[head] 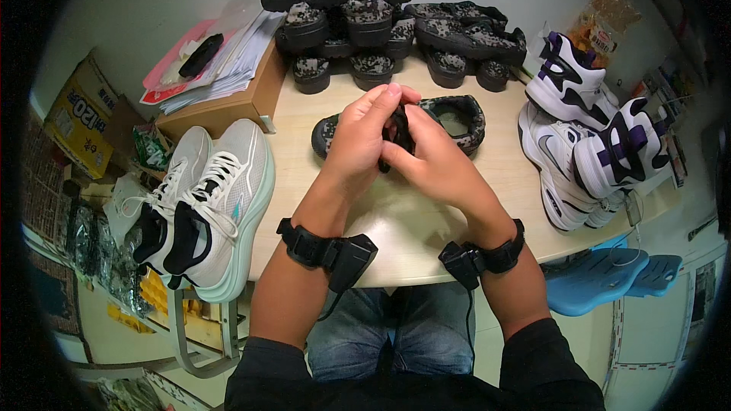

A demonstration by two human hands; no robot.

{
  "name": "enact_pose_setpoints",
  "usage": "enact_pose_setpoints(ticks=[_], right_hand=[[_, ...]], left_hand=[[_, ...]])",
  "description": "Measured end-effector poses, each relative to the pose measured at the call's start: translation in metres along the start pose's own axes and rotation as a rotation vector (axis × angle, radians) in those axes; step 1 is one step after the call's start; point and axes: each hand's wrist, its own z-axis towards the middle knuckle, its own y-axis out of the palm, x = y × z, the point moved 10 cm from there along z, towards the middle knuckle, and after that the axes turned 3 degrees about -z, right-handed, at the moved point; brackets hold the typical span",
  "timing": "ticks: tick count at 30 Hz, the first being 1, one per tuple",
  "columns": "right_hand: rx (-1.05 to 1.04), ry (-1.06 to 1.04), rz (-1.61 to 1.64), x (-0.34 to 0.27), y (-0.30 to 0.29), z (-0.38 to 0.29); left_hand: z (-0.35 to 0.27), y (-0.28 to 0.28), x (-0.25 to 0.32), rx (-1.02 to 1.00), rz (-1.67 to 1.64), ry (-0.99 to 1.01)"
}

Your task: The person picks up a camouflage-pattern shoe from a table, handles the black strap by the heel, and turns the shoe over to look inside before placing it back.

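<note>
Near the middle of the table, my left hand and my right hand are brought together around a bundle of black cord, likely shoelaces. Their fingers meet at the top, and the palms hide part of the bundle. Just behind them lies a camouflage shoe, its toe to the left and its open collar to the right. My hands cover its middle, so I cannot tell whether the black bundle is attached to it. Each wrist wears a black strap with a small box and a cable.
Stacked camouflage shoes stand at the back. Grey-white running shoes occupy the left edge, near a cardboard box bearing papers. White, black and purple sneakers are piled at the right. A blue plastic seat sits below the right edge.
</note>
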Motion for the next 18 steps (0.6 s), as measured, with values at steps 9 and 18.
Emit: enact_pose_setpoints(ticks=[9,18], right_hand=[[-0.153,0.255,0.279,0.023,-0.009,-0.004],[0.249,0.574,0.458,0.057,-0.075,-0.016]], left_hand=[[0.000,-0.002,0.002,-0.008,0.021,-0.001],[0.003,-0.030,0.015,0.208,0.875,0.185]])
